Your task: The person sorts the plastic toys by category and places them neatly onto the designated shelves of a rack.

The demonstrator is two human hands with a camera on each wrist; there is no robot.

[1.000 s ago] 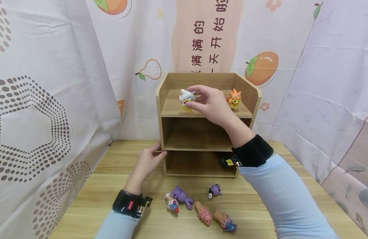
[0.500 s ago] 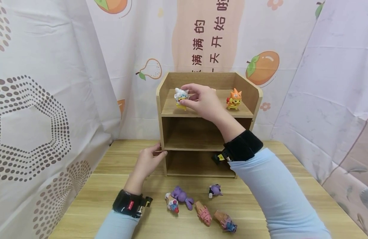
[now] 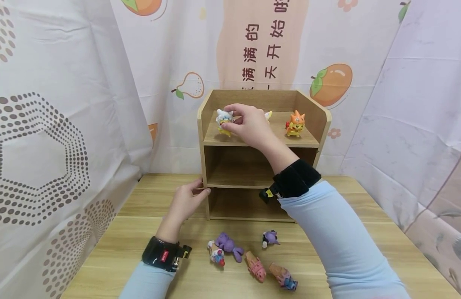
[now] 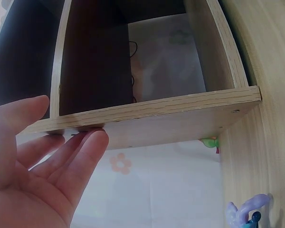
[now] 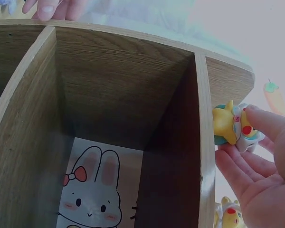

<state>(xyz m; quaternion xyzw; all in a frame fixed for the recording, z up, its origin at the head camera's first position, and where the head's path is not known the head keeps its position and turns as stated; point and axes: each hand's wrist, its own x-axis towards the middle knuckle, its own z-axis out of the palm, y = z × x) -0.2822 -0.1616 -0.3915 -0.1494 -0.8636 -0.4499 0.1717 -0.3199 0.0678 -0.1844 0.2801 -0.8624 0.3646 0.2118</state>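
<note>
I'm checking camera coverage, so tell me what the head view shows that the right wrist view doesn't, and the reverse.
Only the head view: the orange figure, the pink toy and the left wristband.
Only the right wrist view: the rabbit drawing.
Both: the right hand pinching the white figure, the shelf, and the left hand at the shelf's side, partly cut off in the right wrist view.

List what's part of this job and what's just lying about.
Apparently in the job:
white-headed figure, in the right hand
wooden shelf, touched by the left hand
orange-headed figure, on the shelf

Seemingly lying about, on the table:
pink toy
blue-ended toy
three other toys
</note>
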